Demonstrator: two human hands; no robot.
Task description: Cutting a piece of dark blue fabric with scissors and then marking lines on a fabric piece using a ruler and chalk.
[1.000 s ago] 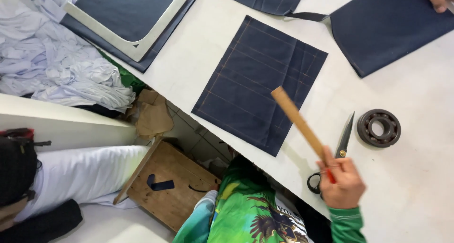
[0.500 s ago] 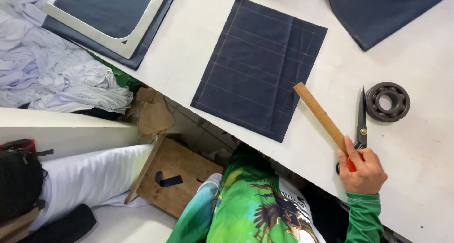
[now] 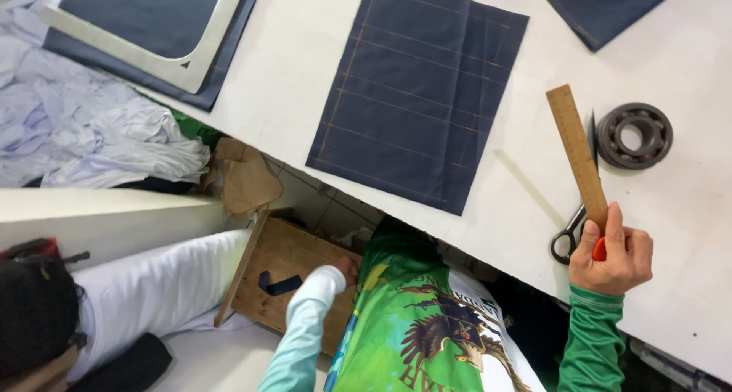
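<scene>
Big white table (image 3: 305,79) fills the view, and on it, well up and to the left of the right hand's fingers, lies the dark blue stitched fabric panel (image 3: 419,94), flat and untouched. Another dark piece with a pale frame (image 3: 145,33) sits far off at the table's corner, and a heap of pale cloth (image 3: 84,140) lies below that edge.

Down under the table edge, the left hand (image 3: 343,270) reaches to a wooden box (image 3: 293,285); the fingers curl at its rim, but whether they grip anything I cannot tell.

Now the right hand (image 3: 610,255): fingers wrapped tight around the low end of a wooden ruler (image 3: 578,154), with something small and orange-red (image 3: 599,249) tucked in the same fist. The ruler angles up and away from the knuckles. Just beside the fingers, partly under the ruler, lie the scissors (image 3: 573,228), handles nearest the thumb side. Past the ruler's far end, a metal bearing ring (image 3: 634,136) rests close by.

The risks, as I read them: that ruler held only at one end could swing and knock the scissors or nudge the ring along the table. Two things in one fist makes a loose hold likely, and the small orange piece may slip. With the left hand off below, nothing pins the panel, so it could shift if the ruler drags across it.
</scene>
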